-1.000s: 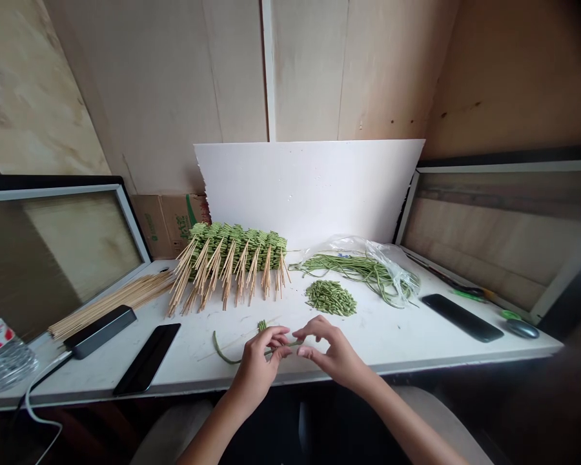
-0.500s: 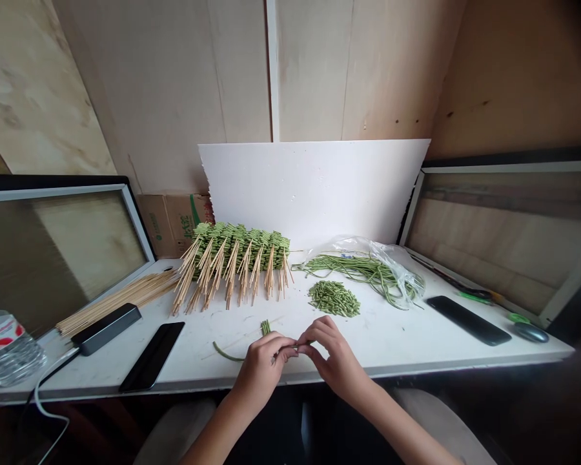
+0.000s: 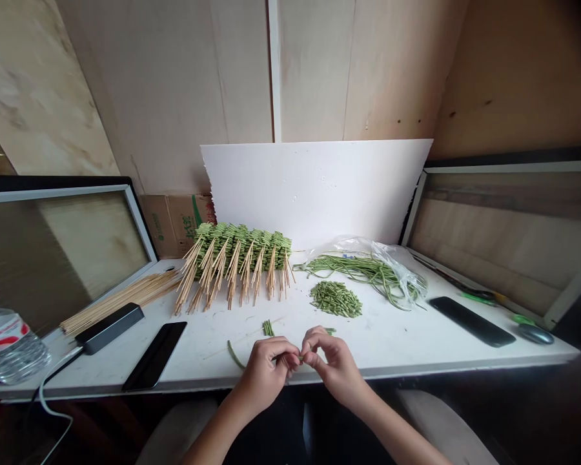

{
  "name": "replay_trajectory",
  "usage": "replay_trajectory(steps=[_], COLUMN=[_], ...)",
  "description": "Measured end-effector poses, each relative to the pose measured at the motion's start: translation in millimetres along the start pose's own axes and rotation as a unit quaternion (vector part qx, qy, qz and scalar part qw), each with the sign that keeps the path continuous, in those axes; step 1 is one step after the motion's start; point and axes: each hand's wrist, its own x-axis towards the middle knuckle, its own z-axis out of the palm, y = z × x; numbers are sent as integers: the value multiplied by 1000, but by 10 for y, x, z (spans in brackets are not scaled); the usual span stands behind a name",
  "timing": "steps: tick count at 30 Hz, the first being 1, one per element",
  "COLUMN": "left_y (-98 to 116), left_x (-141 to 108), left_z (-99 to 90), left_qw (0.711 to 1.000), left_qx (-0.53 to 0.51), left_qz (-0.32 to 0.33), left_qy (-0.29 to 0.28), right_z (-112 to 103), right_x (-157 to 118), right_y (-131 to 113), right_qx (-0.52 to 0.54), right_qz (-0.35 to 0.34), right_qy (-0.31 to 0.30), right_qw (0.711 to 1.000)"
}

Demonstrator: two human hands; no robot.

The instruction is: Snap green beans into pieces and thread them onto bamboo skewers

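Observation:
My left hand (image 3: 267,368) and my right hand (image 3: 333,363) meet near the table's front edge, fingertips pinched together around a green bean, of which only a bit shows between them. A longer green bean piece (image 3: 234,354) runs out to the left of my left hand. Just beyond that hand lie a few short bean pieces (image 3: 268,328) by a thin skewer. More short pieces (image 3: 330,330) show behind my right hand. Farther back is a pile of cut bean pieces (image 3: 336,299). Skewered beans (image 3: 242,248) are stacked at the back left, their sticks pointing forward.
Long beans (image 3: 351,267) lie partly in a clear plastic bag (image 3: 403,274). Loose skewers (image 3: 121,301), a black box (image 3: 110,327), a phone (image 3: 155,355) and a water bottle (image 3: 10,345) are at left. Another phone (image 3: 471,321) and a mouse (image 3: 535,333) lie at right.
Both hands have drawn slightly lower, still pinching together. The long bean piece at left has tilted more steeply. Short pieces behind my right hand have come into view.

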Motion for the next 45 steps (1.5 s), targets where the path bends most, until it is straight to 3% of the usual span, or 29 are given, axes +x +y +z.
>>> replay_trajectory(steps=[4,7,10,15,21,25,31,38,45], left_y=[14,48,89,129,71,-19,-157,-163,-201], left_x=[3,-6,-18,-24,-6,24,44,50,43], left_z=[-36,-31,-1,36,-18,-106,-155,-121,-99], left_qw=[998,996,994,998,997,997,996,996,994], left_qx=[61,90,105,33,-3,43,80,82,82], left_qz=[16,14,10,-5,-30,-45,-36,-41,-69], left_qy=[5,-14,-41,-51,-66,-37,-30,-24,-12], right_z=[-55,-65,-44,48,61,-212,-681,-675,-753], right_x=[31,31,7,-31,-1,120,208,148,172], right_y=[-91,-147,-159,-91,-27,151,638,799,811], right_qx=[-107,-139,-129,-23,74,-47,-252,-328,-319], right_qz=[-116,-146,-121,-25,53,54,73,-34,-38], right_qy=[17,16,1,19,-2,72,119,54,28], right_qw=[987,979,984,999,996,995,958,943,947])
